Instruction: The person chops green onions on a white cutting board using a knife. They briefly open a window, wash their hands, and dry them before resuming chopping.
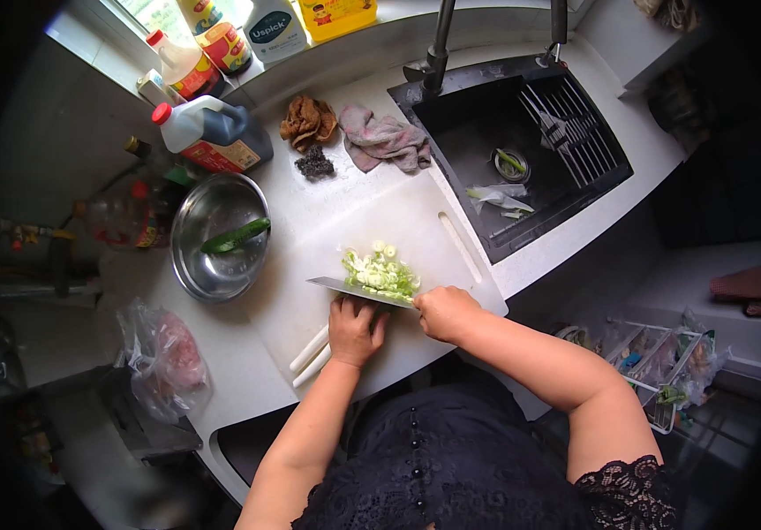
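My right hand (447, 313) grips the handle of a kitchen knife (358, 291), whose blade points left across the white cutting board (288, 300). Beyond the blade lies a small heap of chopped green onion (382, 270), pale green and white rings. My left hand (354, 331) is closed over the stalks, its fingertips close against the near side of the blade. White green onion stalks (312, 352) stick out from under that hand toward the lower left. The part under my fingers is hidden.
A steel bowl (188, 265) holding a green cucumber (237, 237) stands left of the board. Nearby lies a plastic bag of pink meat (177, 353). A black sink (460, 132) with scraps is at the far right. Behind are a grey rag (387, 139) and a large sauce jug (213, 132).
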`<move>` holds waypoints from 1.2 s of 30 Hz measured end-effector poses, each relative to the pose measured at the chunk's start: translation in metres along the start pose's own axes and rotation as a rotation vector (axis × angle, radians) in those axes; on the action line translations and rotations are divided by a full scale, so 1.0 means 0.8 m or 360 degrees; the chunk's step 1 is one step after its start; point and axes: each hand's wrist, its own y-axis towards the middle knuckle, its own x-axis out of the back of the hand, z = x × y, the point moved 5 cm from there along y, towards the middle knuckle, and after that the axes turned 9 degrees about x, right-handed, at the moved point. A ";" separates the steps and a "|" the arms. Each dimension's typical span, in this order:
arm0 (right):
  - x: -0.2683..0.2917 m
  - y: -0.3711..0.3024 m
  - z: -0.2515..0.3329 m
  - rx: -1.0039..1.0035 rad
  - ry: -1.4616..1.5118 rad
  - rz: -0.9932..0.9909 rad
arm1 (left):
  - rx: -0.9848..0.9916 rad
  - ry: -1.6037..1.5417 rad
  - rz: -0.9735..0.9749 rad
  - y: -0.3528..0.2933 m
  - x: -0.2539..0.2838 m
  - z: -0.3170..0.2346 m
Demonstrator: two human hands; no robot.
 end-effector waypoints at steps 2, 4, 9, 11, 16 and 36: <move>-0.006 -0.004 -0.005 0.0019 0.0016 -0.0014 | 0.0003 0.0007 0.0030 -0.002 -0.002 0.003; 0.000 -0.021 -0.013 -0.0043 0.0014 0.0024 | -0.0041 0.0005 0.0028 -0.001 0.000 0.002; -0.017 -0.001 -0.014 -0.0022 0.0001 -0.0079 | -0.0032 0.0037 0.0002 -0.002 -0.001 -0.002; -0.025 0.010 -0.008 0.0002 0.0036 -0.0181 | -0.0040 0.0049 -0.0001 -0.004 -0.001 -0.001; -0.017 0.000 -0.022 0.0151 0.0133 -0.0437 | -0.0135 0.0062 0.0041 -0.003 0.007 -0.006; -0.009 -0.047 0.001 0.0041 0.0046 -0.0161 | -0.0279 0.0054 0.0021 -0.017 -0.003 0.004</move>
